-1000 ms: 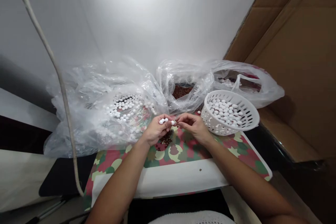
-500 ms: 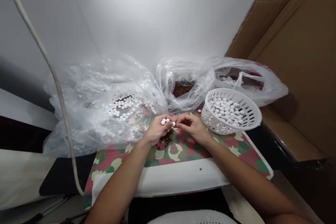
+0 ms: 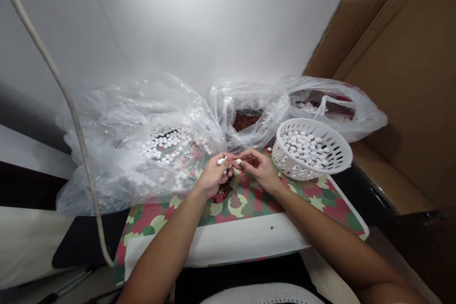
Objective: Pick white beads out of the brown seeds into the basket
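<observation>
My left hand (image 3: 213, 174) is closed around several small white balls (image 3: 221, 161) above the middle of the table. Close against it, my right hand (image 3: 261, 169) pinches one white ball (image 3: 238, 162) between thumb and forefinger. Beneath the left hand lies a small heap of reddish-brown bits (image 3: 225, 190) on the patterned sheet. To the right of my right hand stands a white slotted basket (image 3: 344, 161) with many white balls inside. One loose white ball (image 3: 269, 149) rests on the sheet beside the basket.
A large clear plastic bag (image 3: 107, 152) with many white balls spreads over the left side. Behind my hands, another clear bag (image 3: 223, 99) holds brown bits. A third bag (image 3: 372, 114) stands behind the basket. A pale cable (image 3: 80, 137) hangs at left; cardboard (image 3: 399, 57) stands at right.
The right hand now pinches a ball that was at the left fingertips. The balls in the left hand have shifted. The whole view has moved slightly.
</observation>
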A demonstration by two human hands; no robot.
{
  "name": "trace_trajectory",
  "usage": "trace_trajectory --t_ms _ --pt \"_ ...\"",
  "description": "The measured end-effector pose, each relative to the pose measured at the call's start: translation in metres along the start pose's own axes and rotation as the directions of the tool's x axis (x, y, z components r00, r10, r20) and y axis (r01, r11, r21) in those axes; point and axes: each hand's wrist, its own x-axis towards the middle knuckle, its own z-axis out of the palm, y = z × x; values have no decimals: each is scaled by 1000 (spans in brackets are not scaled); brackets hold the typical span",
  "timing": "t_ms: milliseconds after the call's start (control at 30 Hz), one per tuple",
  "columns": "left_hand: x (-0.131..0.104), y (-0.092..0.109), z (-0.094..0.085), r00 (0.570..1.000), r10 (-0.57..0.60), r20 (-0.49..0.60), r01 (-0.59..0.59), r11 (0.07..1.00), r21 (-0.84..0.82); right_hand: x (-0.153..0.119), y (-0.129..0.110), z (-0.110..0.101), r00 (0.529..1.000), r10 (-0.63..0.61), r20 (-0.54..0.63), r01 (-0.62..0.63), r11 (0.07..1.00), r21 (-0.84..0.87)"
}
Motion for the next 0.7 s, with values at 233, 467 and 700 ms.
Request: trace_trajectory --t_ms 233,467,700 --pt "0 6 -8 996 -78 -46 71 988 -140 6 8 -13 987 149 52 -141 981 -132" --pt "-2 7 -4 996 -79 41 82 993 -85 3 17 -13 987 -28 157 128 729 -673" --pt "-2 -1 -2 995 -50 86 51 999 0 -1 4 -7 988 -45 -148 -5 948 -320"
